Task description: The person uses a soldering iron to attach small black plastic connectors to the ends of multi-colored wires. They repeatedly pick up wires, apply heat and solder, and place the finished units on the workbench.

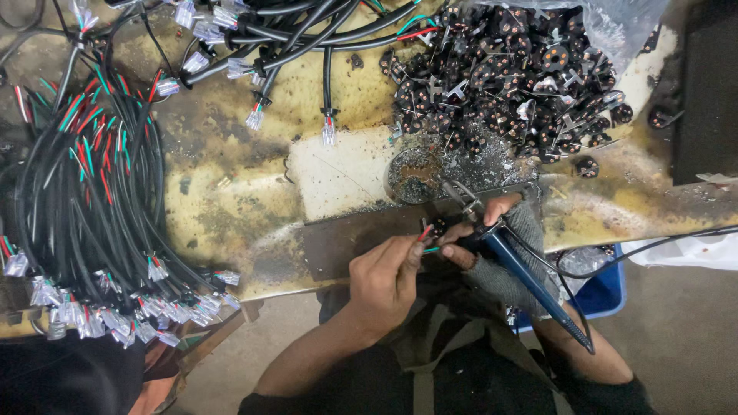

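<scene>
Mid-joint on one connector. Left hand [388,278] pinches the thin red and green wire ends [425,232] between thumb and fingertips and feeds them into a small black round connector [439,226], which sits at the front edge of the surface [231,207], just ahead of both hands.

Right hand [503,230], in a grey fingerless glove, is wrapped around a blue-handled soldering iron [523,269], with the tip at the connector. The iron's cord trails off right. I can't tell whether the tip touches a pin; that area is too small and dark.

Progress, as a judgement from the layout:
- The big heap of black connectors [507,69] at top right looks loose and unwired, so plenty of stock is left.
- The black cable bundle [84,192] on the left has red/green ends fanned out, many with clear plugs on them. Another cable batch [292,31] at the top also ends in clear plugs.
- I can't pick out a separate stack of finished connector-on-cable pieces, so no done count from here.

A round patch of metallic scraps [413,175] sits just behind the work spot, and the surface around it is stained. A blue bin [603,296] sits below the edge on the right.

Call it early-to-mid batch, with one piece in hand.
</scene>
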Demonstrator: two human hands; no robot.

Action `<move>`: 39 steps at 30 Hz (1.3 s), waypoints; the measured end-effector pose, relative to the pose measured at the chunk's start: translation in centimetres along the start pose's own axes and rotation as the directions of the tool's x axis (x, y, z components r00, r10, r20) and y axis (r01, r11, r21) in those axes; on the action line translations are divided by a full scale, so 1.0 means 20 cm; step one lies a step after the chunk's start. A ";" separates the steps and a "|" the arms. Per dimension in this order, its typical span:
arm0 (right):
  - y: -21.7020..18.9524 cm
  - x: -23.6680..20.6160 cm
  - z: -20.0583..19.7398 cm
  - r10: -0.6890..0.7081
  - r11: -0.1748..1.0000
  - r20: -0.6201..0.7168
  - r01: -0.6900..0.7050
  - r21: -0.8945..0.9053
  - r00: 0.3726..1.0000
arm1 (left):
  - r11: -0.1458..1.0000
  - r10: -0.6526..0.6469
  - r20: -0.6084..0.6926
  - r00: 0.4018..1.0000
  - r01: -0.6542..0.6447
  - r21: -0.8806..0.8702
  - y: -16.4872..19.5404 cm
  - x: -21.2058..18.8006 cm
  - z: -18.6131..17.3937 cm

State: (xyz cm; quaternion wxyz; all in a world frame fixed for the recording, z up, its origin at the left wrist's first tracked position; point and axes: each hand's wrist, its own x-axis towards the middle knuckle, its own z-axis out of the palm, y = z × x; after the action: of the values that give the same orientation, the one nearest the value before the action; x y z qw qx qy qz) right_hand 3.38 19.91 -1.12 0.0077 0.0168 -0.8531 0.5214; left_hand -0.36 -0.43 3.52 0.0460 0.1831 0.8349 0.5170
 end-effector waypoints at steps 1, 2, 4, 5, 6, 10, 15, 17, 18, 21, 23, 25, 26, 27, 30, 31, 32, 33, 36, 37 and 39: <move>0.00 0.00 0.01 0.041 0.996 -0.027 -0.038 0.081 0.999 | 0.997 -0.066 -0.046 0.997 0.064 -0.050 0.00 0.00 0.01; 0.00 0.00 0.01 0.085 0.984 -0.053 -0.075 0.163 0.995 | 0.987 -0.133 -0.086 0.987 0.124 -0.103 0.00 0.00 0.02; 0.01 -0.02 0.03 0.136 0.964 -0.105 -0.107 0.243 0.985 | 0.991 -0.038 -0.113 0.993 0.023 -0.131 0.00 0.00 0.02; 0.01 -0.02 0.04 0.141 0.964 -0.131 -0.107 0.242 0.981 | 0.989 0.009 -0.127 0.992 -0.027 -0.145 -0.01 0.00 0.02; 0.01 -0.03 0.05 0.146 0.965 -0.157 -0.106 0.241 0.977 | 0.994 0.100 -0.142 0.985 -0.106 -0.032 -0.01 0.00 0.02; 0.03 -0.06 0.09 0.205 0.925 -0.141 -0.145 0.352 0.968 | 0.959 0.199 -0.173 0.964 -0.156 0.237 -0.03 -0.01 0.03; 0.08 -0.08 0.12 0.095 0.976 -0.117 -0.070 0.206 0.989 | 0.995 -0.060 -0.197 0.979 0.074 0.067 -0.02 -0.03 0.08; 0.09 -0.08 0.13 0.147 0.948 -0.143 -0.098 0.304 0.979 | 0.997 -0.078 -0.162 0.984 0.077 -0.014 -0.03 -0.02 0.07; 0.09 -0.09 0.14 0.175 0.929 -0.155 -0.111 0.352 0.972 | 0.998 -0.054 -0.128 0.990 0.051 -0.029 -0.03 -0.01 0.06; 0.08 -0.08 0.13 0.243 0.885 -0.145 -0.158 0.438 0.959 | 0.999 -0.002 -0.042 0.999 0.000 -0.051 -0.03 0.01 0.02; 0.05 -0.08 0.12 0.205 0.932 -0.161 -0.143 0.332 0.965 | 0.999 0.012 -0.010 1.000 -0.012 -0.030 -0.02 0.02 -0.01; 0.03 -0.08 0.10 0.167 0.960 -0.155 -0.125 0.251 0.974 | 0.995 0.093 -0.020 0.995 -0.092 0.040 -0.01 0.04 -0.02; 0.03 -0.09 0.09 0.151 0.968 -0.144 -0.116 0.224 0.978 | 0.988 0.134 -0.022 0.991 -0.132 0.074 0.00 0.05 -0.02; 0.02 -0.09 0.08 0.135 0.974 -0.133 -0.107 0.198 0.982 | 0.983 0.106 -0.024 0.994 -0.101 0.152 0.01 0.05 -0.02; 0.03 -0.11 0.07 0.034 0.969 -0.179 0.011 0.247 0.983 | 0.936 0.047 -0.052 0.998 -0.025 0.352 0.02 0.09 -0.03; 0.04 -0.12 0.07 0.075 0.980 -0.121 -0.050 0.193 0.990 | 0.917 0.042 -0.077 0.996 -0.008 0.400 0.01 0.11 -0.04; 0.05 -0.12 0.07 0.115 0.985 -0.061 -0.105 0.136 0.992 | 0.894 0.037 -0.106 0.994 0.014 0.448 0.00 0.12 -0.05; 0.06 -0.12 0.08 0.162 0.984 -0.004 -0.162 0.077 0.987 | 0.886 0.034 -0.108 0.994 0.020 0.463 -0.01 0.14 -0.06; 0.06 -0.11 0.08 0.117 0.981 -0.203 -0.081 0.175 0.972 | 0.866 0.017 -0.098 0.995 0.035 0.498 -0.02 0.18 -0.08; 0.05 -0.10 0.07 0.230 0.843 -0.076 -0.160 0.514 0.970 | 0.861 0.018 -0.097 0.995 0.034 0.508 -0.02 0.20 -0.08; 0.02 -0.07 0.06 0.285 0.250 0.247 -0.320 0.914 0.926 | 0.852 0.026 -0.084 0.996 0.021 0.523 -0.01 0.22 -0.09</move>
State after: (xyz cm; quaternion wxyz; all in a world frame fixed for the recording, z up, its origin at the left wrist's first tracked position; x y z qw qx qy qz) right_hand 4.78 19.01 -2.08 -0.1165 -0.1377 -0.3743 0.9096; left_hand -4.91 -0.46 4.63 -0.0430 0.1670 0.9450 0.2778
